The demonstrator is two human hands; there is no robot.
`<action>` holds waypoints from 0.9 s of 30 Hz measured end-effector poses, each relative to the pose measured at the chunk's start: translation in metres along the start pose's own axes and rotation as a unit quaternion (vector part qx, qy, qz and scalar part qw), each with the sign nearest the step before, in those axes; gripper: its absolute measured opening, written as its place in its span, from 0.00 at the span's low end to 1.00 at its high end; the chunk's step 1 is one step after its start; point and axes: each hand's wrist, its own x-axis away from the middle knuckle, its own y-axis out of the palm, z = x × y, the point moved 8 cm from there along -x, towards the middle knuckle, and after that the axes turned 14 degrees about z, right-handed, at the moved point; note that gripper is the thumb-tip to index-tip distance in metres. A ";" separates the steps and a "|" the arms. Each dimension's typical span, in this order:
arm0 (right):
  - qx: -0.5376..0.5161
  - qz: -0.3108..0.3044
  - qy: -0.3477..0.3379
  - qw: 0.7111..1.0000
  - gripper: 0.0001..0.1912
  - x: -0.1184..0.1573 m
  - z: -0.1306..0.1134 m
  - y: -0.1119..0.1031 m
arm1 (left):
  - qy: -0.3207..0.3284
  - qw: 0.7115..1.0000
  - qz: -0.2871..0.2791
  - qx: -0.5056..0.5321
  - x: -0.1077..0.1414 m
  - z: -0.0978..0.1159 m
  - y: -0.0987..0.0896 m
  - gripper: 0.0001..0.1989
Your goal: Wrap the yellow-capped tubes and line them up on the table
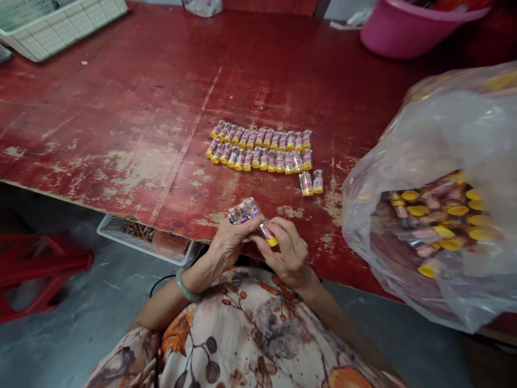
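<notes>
Both my hands are at the front edge of a worn red-painted table (121,81). My left hand (230,245) grips a clear film packet with printed labels (244,211). My right hand (287,252) pinches a small yellow-capped vial (267,235) that sticks out of that packet. Farther up the table, two tight rows of similar wrapped vials (258,146) lie on their sides, and a pair of loose vials (312,183) lies just below the rows' right end. To my right, a translucent plastic bag (440,134) holds a heap of more yellow-capped vials (432,221).
A pink plastic basin (407,32) stands at the far right of the table, and a white plastic crate (52,27) sits at the far left. Below the table edge are a white tray (149,240) and a red plastic stool (36,269) on grey concrete.
</notes>
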 end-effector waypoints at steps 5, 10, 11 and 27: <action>-0.150 -0.050 0.139 0.978 0.18 -0.008 0.021 -0.007 | -0.012 0.999 -0.002 0.030 -0.003 0.006 -0.001 0.21; -0.092 0.039 0.128 0.987 0.15 -0.007 0.019 -0.022 | -0.029 0.999 -0.038 0.010 0.002 0.000 0.007 0.21; -0.082 0.052 0.124 0.988 0.14 -0.007 0.017 -0.022 | -0.027 0.999 -0.045 0.006 0.005 -0.001 0.008 0.20; -0.063 0.146 0.131 0.979 0.12 -0.009 0.008 -0.029 | -0.001 0.997 -0.079 -0.021 0.014 -0.005 0.015 0.21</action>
